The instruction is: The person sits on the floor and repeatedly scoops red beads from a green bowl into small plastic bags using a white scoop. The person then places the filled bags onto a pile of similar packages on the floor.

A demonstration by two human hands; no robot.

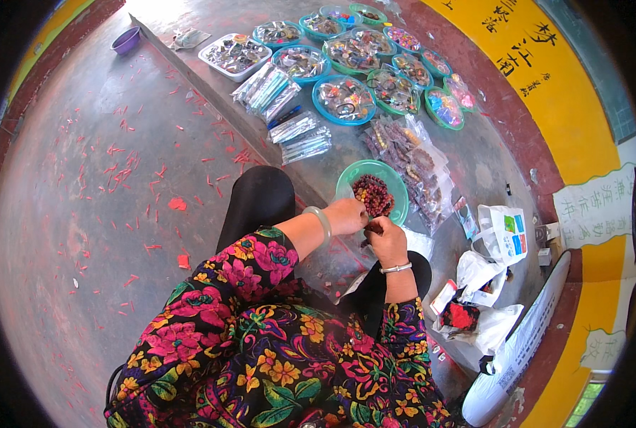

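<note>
- Grey concrete ledge [346,153], raised above the grey floor [83,214] w/ red paper scraps: it carries everything, and its edge runs close beside the dish in hand, so a nudge toward the floor side could prob. tip goods off.
- Rows of round blue and green plastic dishes of small trinkets [364,68], laid out well apart from the hands, further along the ledge; not at risk unless an arm is swung wide.
- Clear plastic packets of brown bead strings [414,167], just beside the dish on the right; they could be dragged or knocked if the dish is shifted.
- Round green plastic dish [396,187] holding dark red-brown beads [372,194], directly ahead of the knees and near the ledge edge. Judged the main hazard: pressure on its rim may flip it, and beads would scatter & roll.
- Left hand [345,215], jade-coloured bangle at the wrist, is placed at the dish's near rim; its fingers are curled down into the beads, whether anything is pinched can't be told.
- Right hand [387,239], silver bracelet at the wrist, fingers closed on a few dark beads [373,230] just below the dish; a loose pinch could let them drop onto the lap or floor.
</note>
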